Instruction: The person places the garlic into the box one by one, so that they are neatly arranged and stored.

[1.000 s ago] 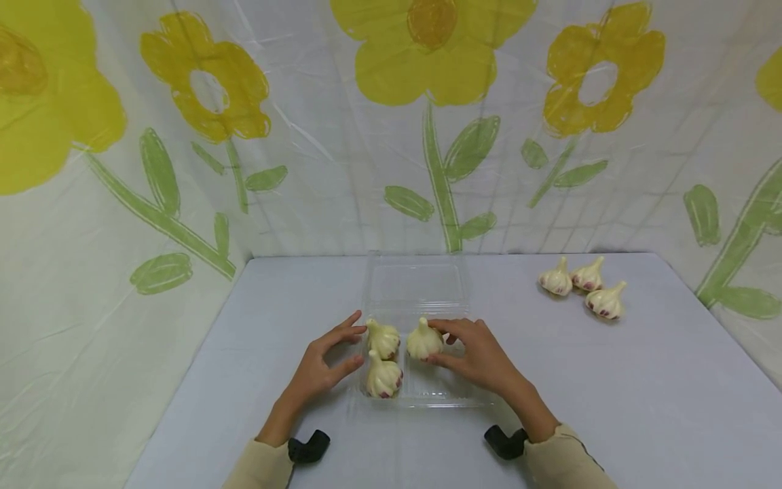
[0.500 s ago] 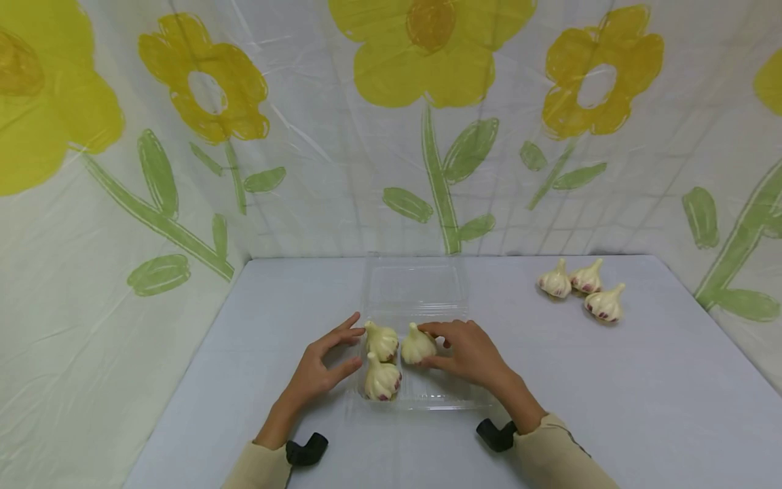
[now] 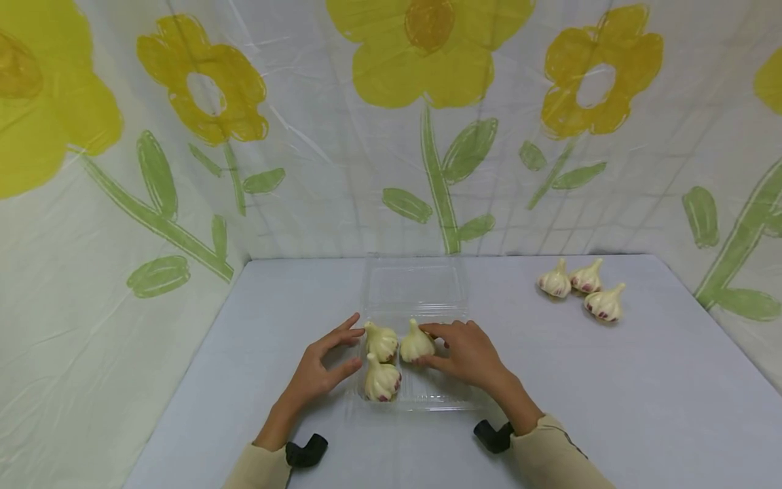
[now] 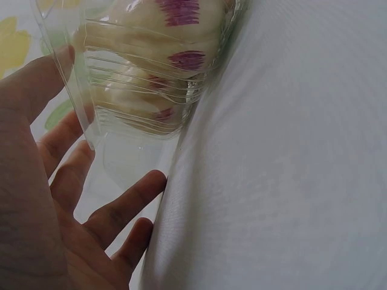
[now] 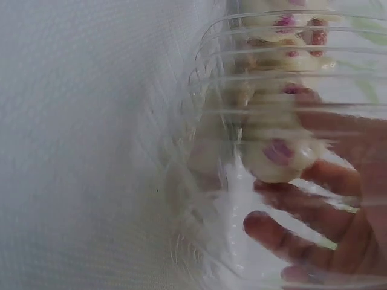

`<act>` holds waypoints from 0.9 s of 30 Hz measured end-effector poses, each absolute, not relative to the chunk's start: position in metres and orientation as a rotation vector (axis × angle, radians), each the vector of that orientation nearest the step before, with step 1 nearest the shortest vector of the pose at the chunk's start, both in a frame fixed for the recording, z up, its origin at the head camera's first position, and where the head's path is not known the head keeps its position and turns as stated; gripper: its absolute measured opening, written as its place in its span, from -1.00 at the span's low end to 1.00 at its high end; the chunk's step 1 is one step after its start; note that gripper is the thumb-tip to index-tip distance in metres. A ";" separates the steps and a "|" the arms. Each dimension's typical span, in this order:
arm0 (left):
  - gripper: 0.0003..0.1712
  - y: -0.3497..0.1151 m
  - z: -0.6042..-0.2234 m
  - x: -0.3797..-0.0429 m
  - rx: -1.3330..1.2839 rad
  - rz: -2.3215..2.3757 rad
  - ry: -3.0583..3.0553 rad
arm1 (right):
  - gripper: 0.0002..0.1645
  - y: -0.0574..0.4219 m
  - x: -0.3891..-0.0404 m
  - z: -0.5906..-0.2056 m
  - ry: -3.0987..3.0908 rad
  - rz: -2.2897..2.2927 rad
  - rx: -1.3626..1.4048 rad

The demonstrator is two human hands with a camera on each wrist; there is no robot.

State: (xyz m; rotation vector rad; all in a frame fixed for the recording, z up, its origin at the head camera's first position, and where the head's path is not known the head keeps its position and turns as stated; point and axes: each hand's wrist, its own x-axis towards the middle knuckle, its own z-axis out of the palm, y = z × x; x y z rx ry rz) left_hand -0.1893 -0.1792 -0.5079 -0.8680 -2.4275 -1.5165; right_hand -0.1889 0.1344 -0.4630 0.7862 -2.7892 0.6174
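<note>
A clear plastic clamshell box (image 3: 440,397) stands near the middle of the table, its lid (image 3: 415,282) laid back behind it. In its left side sit two cream garlic bulbs with purple patches, the rear bulb (image 3: 381,341) and the front bulb (image 3: 382,380). My right hand (image 3: 467,350) pinches a third garlic bulb (image 3: 417,343) between thumb and fingers, inside the box to the right of the rear one. My left hand (image 3: 324,360) has its fingers spread at the box's left wall, fingertips right at the rim (image 4: 75,103); it holds no bulb.
Three more garlic bulbs (image 3: 586,288) lie grouped at the table's back right. A white cloth covers the table (image 3: 293,292). A flower-printed curtain (image 3: 330,170) hangs behind it. Black wrist fittings (image 3: 307,451) show at both sleeves.
My right hand has shifted slightly left with its garlic bulb, bringing it close beside the rear bulb. My left hand stays almost still at the box's left side.
</note>
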 end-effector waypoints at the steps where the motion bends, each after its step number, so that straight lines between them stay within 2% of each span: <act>1: -0.44 -0.179 -0.507 -0.189 -0.866 -1.514 -2.431 | -0.33 0.134 -0.189 -0.463 -2.790 0.615 0.786; 27: -0.43 -0.178 -0.507 -0.190 -0.896 -1.458 -2.400 | -0.29 0.134 -0.186 -0.465 -2.757 0.686 0.740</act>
